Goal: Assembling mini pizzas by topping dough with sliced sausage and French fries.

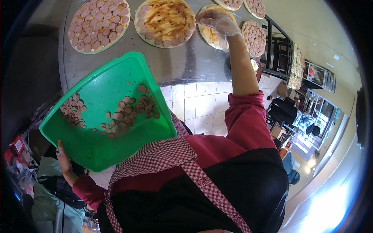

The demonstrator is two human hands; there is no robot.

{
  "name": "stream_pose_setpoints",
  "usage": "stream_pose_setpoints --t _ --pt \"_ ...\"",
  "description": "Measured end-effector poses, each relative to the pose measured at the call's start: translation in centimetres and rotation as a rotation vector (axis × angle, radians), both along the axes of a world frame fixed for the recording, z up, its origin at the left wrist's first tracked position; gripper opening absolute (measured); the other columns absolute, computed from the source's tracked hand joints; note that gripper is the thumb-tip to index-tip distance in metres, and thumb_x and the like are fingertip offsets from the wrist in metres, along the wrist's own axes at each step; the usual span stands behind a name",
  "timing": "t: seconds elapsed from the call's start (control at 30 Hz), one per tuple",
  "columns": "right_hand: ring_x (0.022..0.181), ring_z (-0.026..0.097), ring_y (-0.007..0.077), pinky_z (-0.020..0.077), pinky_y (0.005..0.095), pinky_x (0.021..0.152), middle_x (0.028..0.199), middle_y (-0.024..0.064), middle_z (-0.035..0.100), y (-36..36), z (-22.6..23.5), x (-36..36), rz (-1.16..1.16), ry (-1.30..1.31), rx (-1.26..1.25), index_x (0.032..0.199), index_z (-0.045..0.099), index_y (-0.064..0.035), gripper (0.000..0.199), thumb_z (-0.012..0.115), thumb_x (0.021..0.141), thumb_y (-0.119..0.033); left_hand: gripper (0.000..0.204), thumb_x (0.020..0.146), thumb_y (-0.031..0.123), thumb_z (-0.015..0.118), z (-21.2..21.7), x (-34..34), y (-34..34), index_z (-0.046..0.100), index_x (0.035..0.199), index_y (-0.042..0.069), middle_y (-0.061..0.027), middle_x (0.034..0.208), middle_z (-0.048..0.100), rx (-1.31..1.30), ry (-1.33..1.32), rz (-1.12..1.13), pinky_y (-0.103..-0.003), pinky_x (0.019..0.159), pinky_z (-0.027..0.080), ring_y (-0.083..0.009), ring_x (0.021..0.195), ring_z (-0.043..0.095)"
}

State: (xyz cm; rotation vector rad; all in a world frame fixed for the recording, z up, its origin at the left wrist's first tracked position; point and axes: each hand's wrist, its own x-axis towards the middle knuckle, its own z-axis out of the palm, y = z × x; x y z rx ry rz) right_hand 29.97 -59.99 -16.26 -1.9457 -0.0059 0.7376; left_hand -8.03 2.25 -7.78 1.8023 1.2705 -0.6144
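Observation:
My left hand (64, 161) grips the lower left rim of a green plastic tub (112, 151), tilted against my apron. Piles of round sausage slices (126, 114) lie inside it. My right hand (217, 24), in a clear plastic glove, reaches over the metal table. Its fingers are bunched at the right edge of a pizza base (165, 21) smeared with sauce, which has slices along its lower rim and left side. What the fingers hold is hidden. Under that hand lies another sauced base (211, 37), partly covered by the glove.
A pizza base covered with sausage slices (99, 25) lies at the table's left; more covered pizzas (253, 39) lie at the right. A bowl with white contents (255, 66) sits by the table's right edge (202, 77). Black metal racks (276, 50) stand beyond.

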Motion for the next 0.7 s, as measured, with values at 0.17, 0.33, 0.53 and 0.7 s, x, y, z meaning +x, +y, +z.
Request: stream_pose_setpoints --t 0.17,0.33,0.53,0.7 --pt "0.083 0.058 0.0122 0.0451 0.0240 0.077 0.087 0.0051 0.065 -0.1 0.0 0.5 -0.021 0.066 -0.026 0.096 0.063 -0.0014 0.023 0.066 0.076 -0.014 0.063 0.091 0.044 0.043 0.2 0.3 -0.2 0.034 0.132 -0.004 -0.0103 0.132 0.040 -0.098 -0.013 0.073 -0.029 0.097 0.031 -0.0182 0.118 0.041" --pt "0.087 0.059 0.0145 0.0439 0.0264 0.080 0.090 0.0024 0.066 -0.9 -2.3 2.8 0.337 0.021 -0.425 0.098 0.065 -0.0134 0.022 0.061 0.080 -0.024 0.064 0.090 0.045 0.043 -1.1 -1.7 1.4 0.035 0.131 -0.004 -0.0101 0.131 0.041 0.003 -0.066 -0.037 -0.029 0.097 0.031 -0.0185 0.117 0.042" --pt "0.093 0.056 0.0209 0.0427 0.0300 0.081 0.094 0.0052 0.064 1.3 -0.2 2.8 0.605 -0.221 -0.779 0.095 0.065 -0.0158 0.020 0.060 0.078 -0.027 0.073 0.086 0.054 0.044 -0.2 0.0 -0.3 0.035 0.131 -0.004 -0.0114 0.129 0.043 -0.025 -0.030 0.062 -0.033 0.095 0.034 -0.0220 0.114 0.044" --pt "0.087 0.058 0.0218 0.0447 0.0322 0.077 0.089 0.0074 0.063 2.3 -0.5 3.1 0.400 -0.222 -0.641 0.089 0.066 -0.0123 0.018 0.064 0.072 -0.020 0.074 0.086 0.055 0.043 0.0 -0.2 -0.4 0.036 0.130 -0.005 -0.0116 0.129 0.043 0.052 0.004 0.020 -0.033 0.094 0.034 -0.0225 0.113 0.045"
